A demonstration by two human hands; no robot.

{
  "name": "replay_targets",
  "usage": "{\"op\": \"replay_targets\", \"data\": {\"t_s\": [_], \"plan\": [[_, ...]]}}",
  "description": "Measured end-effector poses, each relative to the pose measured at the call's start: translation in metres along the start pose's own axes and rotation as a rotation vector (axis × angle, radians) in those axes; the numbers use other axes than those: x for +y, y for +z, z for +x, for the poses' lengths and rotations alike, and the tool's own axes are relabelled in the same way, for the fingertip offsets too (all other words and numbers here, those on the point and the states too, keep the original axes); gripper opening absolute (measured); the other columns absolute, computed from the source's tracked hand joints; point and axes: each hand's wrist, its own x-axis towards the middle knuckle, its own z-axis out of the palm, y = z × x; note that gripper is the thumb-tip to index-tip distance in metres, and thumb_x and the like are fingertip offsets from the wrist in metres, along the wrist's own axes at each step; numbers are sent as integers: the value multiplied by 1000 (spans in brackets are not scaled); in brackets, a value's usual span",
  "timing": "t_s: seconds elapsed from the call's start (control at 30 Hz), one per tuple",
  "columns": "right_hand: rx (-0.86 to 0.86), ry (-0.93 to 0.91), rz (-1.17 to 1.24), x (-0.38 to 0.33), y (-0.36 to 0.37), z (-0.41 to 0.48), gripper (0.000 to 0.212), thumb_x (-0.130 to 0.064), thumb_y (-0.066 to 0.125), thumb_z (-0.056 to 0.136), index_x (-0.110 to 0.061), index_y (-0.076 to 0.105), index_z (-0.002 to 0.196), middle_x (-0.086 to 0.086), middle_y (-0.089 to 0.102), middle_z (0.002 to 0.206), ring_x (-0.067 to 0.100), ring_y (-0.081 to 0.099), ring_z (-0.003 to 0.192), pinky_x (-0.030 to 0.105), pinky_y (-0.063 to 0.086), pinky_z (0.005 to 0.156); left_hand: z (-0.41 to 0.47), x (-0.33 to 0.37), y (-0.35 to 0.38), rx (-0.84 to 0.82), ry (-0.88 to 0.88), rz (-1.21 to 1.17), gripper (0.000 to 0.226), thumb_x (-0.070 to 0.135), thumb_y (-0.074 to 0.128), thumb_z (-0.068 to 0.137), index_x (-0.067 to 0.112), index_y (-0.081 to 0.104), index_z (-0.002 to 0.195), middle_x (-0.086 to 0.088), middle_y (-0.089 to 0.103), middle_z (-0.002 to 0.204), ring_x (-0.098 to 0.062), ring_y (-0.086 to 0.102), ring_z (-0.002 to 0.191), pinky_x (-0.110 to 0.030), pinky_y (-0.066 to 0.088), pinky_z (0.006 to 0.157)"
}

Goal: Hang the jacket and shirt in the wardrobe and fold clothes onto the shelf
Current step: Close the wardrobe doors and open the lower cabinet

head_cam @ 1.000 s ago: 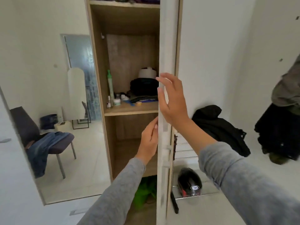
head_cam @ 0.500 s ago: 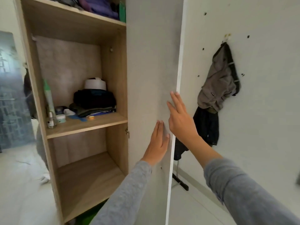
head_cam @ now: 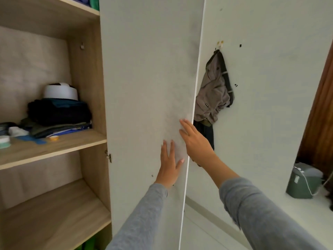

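The door (head_cam: 147, 105) has swung further round since a moment ago, so its pale face now fills the middle of my view, and both my hands have slid down it. My left hand (head_cam: 169, 165) lies flat on the door, fingers straight and a little spread. My right hand (head_cam: 196, 141) rests just above it at the door's outer edge, fingers straight too, gripping nothing.

The wardrobe stands open on my left with three shelves in view. The top shelf (head_cam: 75, 6) holds green and purple cloth at its edge. The middle shelf (head_cam: 54, 150) carries one stack of folded clothes (head_cam: 59, 116) with one white round box (head_cam: 60, 92) on top, plus a small jar (head_cam: 4, 141) and some blue bits beside it. The lower shelf (head_cam: 54, 213) is bare wood.

The jacket (head_cam: 212, 94) – grey-brown – hangs from a hook (head_cam: 220, 44) on the wall beyond the door's edge, well apart from the shelves, with one dark garment (head_cam: 205, 134) hanging under it.
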Motion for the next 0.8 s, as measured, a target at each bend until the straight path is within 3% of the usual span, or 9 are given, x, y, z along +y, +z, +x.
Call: {"op": "replay_targets", "data": {"t_s": [0.13,0.27,0.5,0.63,0.8], "plan": [[-15,21,-6,14,15,3,54,8,78,56,1,64,108,21,50,136,35,45,129,38,53,90,16,-9,16,7,-17,26,73,44,36,98,34,-18,145,6,-28,154,-16,-19,144,-38,9,117],[5,-71,-133,18,27,0,56,-8,69,74,-6,55,128,18,39,146,33,34,137,42,25,112,26,-20,23,61,-16,100,76,50,35,96,38,-26,139,6,-33,151,-14,-26,140,-41,7,117],[-7,-95,-218,29,38,-1,60,-19,51,87,-10,36,143,15,24,154,31,17,144,41,7,115,32,-28,29,100,0,155,75,57,30,91,35,-24,139,13,-39,143,-7,-32,136,-46,13,118],[-23,-93,-207,31,42,0,61,-19,48,87,-9,32,145,15,19,155,30,12,145,41,3,118,32,-24,28,115,-4,187,75,61,24,87,34,-24,139,12,-37,144,-8,-31,137,-36,7,117],[-56,-84,-207,25,45,-1,62,-19,24,89,-7,16,149,17,3,157,27,-8,144,40,-16,113,29,-27,21,120,13,223,71,55,29,94,36,-21,140,13,-33,148,-7,-24,141,-22,9,110]]}}
